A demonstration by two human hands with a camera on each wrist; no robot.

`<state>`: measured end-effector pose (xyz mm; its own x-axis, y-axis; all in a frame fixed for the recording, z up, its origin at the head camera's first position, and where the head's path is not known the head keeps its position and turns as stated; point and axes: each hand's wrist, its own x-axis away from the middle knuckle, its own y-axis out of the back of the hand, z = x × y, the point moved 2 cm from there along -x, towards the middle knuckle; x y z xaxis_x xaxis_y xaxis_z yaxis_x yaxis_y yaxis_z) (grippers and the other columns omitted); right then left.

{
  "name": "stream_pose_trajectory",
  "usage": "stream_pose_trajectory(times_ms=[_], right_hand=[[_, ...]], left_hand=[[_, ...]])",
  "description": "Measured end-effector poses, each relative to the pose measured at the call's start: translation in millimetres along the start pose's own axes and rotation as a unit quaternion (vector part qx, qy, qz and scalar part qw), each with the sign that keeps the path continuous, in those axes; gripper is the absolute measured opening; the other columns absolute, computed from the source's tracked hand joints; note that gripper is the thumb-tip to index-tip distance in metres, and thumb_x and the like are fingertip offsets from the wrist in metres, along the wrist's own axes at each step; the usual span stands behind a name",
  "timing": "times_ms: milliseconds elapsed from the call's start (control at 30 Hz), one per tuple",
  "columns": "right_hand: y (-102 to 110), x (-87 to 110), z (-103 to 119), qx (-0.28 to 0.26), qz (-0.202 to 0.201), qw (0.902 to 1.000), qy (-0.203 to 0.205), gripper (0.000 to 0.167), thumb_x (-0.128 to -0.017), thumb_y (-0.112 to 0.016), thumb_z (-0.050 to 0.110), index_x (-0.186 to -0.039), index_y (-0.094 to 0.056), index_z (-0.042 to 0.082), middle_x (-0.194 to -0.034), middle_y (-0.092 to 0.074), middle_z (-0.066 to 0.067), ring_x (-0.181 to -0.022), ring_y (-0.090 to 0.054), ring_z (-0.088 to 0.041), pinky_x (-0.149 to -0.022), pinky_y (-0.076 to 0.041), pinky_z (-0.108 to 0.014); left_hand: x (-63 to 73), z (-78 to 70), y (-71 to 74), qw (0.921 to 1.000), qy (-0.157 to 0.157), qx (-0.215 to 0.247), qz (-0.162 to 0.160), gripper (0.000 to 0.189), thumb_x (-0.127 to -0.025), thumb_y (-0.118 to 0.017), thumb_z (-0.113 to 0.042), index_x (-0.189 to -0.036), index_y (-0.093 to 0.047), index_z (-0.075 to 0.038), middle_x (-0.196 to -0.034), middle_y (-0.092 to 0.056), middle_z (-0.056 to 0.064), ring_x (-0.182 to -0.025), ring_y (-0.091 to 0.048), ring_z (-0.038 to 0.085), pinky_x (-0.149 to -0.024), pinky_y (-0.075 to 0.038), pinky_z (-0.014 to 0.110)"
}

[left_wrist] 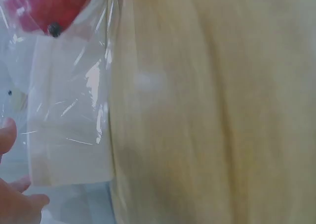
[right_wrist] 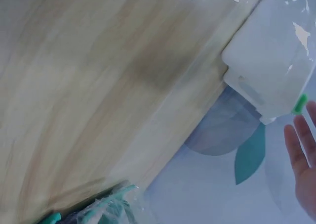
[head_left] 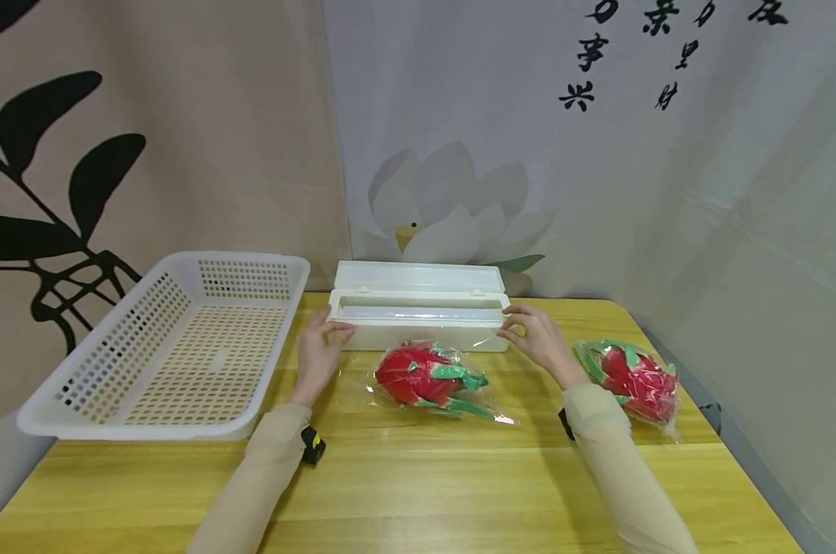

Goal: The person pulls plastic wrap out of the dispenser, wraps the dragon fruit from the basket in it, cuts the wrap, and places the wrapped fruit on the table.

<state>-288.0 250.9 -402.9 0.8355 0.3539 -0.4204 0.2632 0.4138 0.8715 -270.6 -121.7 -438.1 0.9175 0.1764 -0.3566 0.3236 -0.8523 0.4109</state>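
Observation:
A long white cling film dispenser (head_left: 424, 338) stands at the back of the table with its lid (head_left: 418, 275) raised. A roll of clear film (head_left: 424, 313) lies inside. At its left end my left hand (head_left: 318, 350) pinches the edge of the cling film (left_wrist: 91, 85) between thumb and finger. My right hand (head_left: 538, 338) pinches the film at the right end; its thumb is out of sight in the right wrist view. Clear film hangs over the box's front. In front of it lies a red dragon fruit (head_left: 414, 373) with green tips, surrounded by clear film.
Left of the box stands a white perforated basket (head_left: 251, 385). A second dragon fruit (head_left: 642, 381), wrapped in clear film, lies by the table's right edge. A printed curtain (head_left: 445, 115) hangs behind the wooden table (head_left: 424, 485).

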Motion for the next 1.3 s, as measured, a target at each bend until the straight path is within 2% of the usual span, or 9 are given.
stream_pose_trajectory(times_ms=[133, 400, 567, 733, 867, 1000, 1100, 1200, 1300], right_hand=[[4, 6.8, 5, 0.005, -0.011, 0.9996, 0.025, 0.01, -0.08, -0.076, 0.019, -0.08, -0.074, 0.01, -0.11, -0.07, -0.011, -0.103, -0.063, -0.031, -0.085, -0.054, -0.046], [14, 22.1, 27, -0.004, -0.007, 0.9974, 0.071, 0.006, -0.079, -0.077, 0.016, -0.082, -0.072, 0.012, -0.09, -0.074, -0.003, -0.085, -0.07, -0.023, -0.076, -0.057, -0.04], [15, 31.8, 38, -0.018, -0.021, 0.9917, 0.126, 0.008, -0.077, -0.078, 0.012, -0.08, -0.071, 0.013, -0.086, -0.074, -0.003, -0.08, -0.07, -0.019, -0.072, -0.057, -0.036], [14, 40.3, 46, -0.038, -0.033, 0.9816, 0.184, 0.012, -0.074, -0.08, 0.009, -0.075, -0.069, 0.013, -0.089, -0.073, -0.004, -0.082, -0.07, -0.019, -0.072, -0.058, -0.035], [12, 47.8, 52, -0.064, 0.0, 0.9775, 0.201, 0.011, -0.075, -0.078, 0.008, -0.075, -0.068, 0.012, -0.1, -0.073, -0.008, -0.091, -0.07, -0.023, -0.077, -0.058, -0.038], [7, 54.2, 53, -0.107, 0.034, 0.9733, 0.2, 0.008, -0.08, -0.074, 0.005, -0.078, -0.068, 0.01, -0.11, -0.071, -0.012, -0.098, -0.069, -0.028, -0.081, -0.058, -0.041], [3, 56.3, 54, -0.142, 0.046, 0.9739, 0.171, 0.007, -0.084, -0.069, 0.004, -0.079, -0.067, 0.009, -0.112, -0.07, -0.012, -0.102, -0.068, -0.028, -0.085, -0.056, -0.043], [0, 55.7, 56, -0.158, 0.043, 0.9795, 0.117, 0.011, -0.088, -0.066, 0.009, -0.077, -0.066, 0.011, -0.108, -0.072, -0.008, -0.102, -0.068, -0.026, -0.086, -0.056, -0.043], [-5, 52.6, 62, -0.17, 0.024, 0.9816, 0.084, 0.015, -0.087, -0.068, 0.013, -0.072, -0.065, 0.012, -0.096, -0.074, -0.006, -0.091, -0.07, -0.022, -0.081, -0.058, -0.038]], left_hand=[[6.2, -8.5, 0.3, 0.9999, -0.003, -0.002, 0.014, 0.013, -0.086, -0.069, -0.008, -0.092, -0.072, 0.002, -0.139, -0.05, 0.023, -0.14, -0.032, 0.041, -0.118, -0.02, 0.054], [19.4, -17.8, 4.0, 0.9994, 0.003, -0.015, 0.032, 0.013, -0.084, -0.069, -0.006, -0.095, -0.071, 0.002, -0.13, -0.058, 0.022, -0.136, -0.039, 0.039, -0.117, -0.023, 0.052], [28.4, -21.9, 5.0, 0.9988, -0.018, -0.014, 0.043, 0.013, -0.084, -0.069, -0.005, -0.095, -0.071, 0.003, -0.122, -0.064, 0.019, -0.125, -0.053, 0.036, -0.11, -0.038, 0.047], [36.7, -25.7, 5.5, 0.9959, -0.007, 0.023, 0.087, 0.015, -0.086, -0.066, -0.002, -0.099, -0.069, 0.005, -0.108, -0.07, 0.021, -0.104, -0.066, 0.035, -0.093, -0.053, 0.041], [41.0, -26.0, 7.1, 0.9902, 0.01, 0.026, 0.137, 0.014, -0.089, -0.062, 0.0, -0.1, -0.067, 0.005, -0.104, -0.07, 0.022, -0.099, -0.068, 0.033, -0.089, -0.055, 0.036], [46.7, -24.2, 9.4, 0.9818, 0.002, 0.016, 0.189, 0.014, -0.089, -0.062, -0.005, -0.101, -0.067, 0.003, -0.104, -0.07, 0.02, -0.098, -0.068, 0.031, -0.088, -0.056, 0.034], [51.1, -22.9, 9.8, 0.9771, -0.013, 0.006, 0.212, 0.017, -0.088, -0.067, -0.012, -0.1, -0.068, -0.001, -0.103, -0.071, 0.017, -0.099, -0.068, 0.031, -0.086, -0.057, 0.035], [53.4, -22.6, 8.2, 0.9752, -0.016, 0.0, 0.221, 0.022, -0.084, -0.072, -0.017, -0.1, -0.068, -0.002, -0.103, -0.071, 0.016, -0.098, -0.069, 0.031, -0.084, -0.058, 0.034], [53.4, -22.8, 5.3, 0.9771, -0.021, 0.008, 0.212, 0.022, -0.081, -0.075, -0.014, -0.096, -0.068, -0.001, -0.098, -0.072, 0.017, -0.092, -0.071, 0.029, -0.077, -0.059, 0.03]])
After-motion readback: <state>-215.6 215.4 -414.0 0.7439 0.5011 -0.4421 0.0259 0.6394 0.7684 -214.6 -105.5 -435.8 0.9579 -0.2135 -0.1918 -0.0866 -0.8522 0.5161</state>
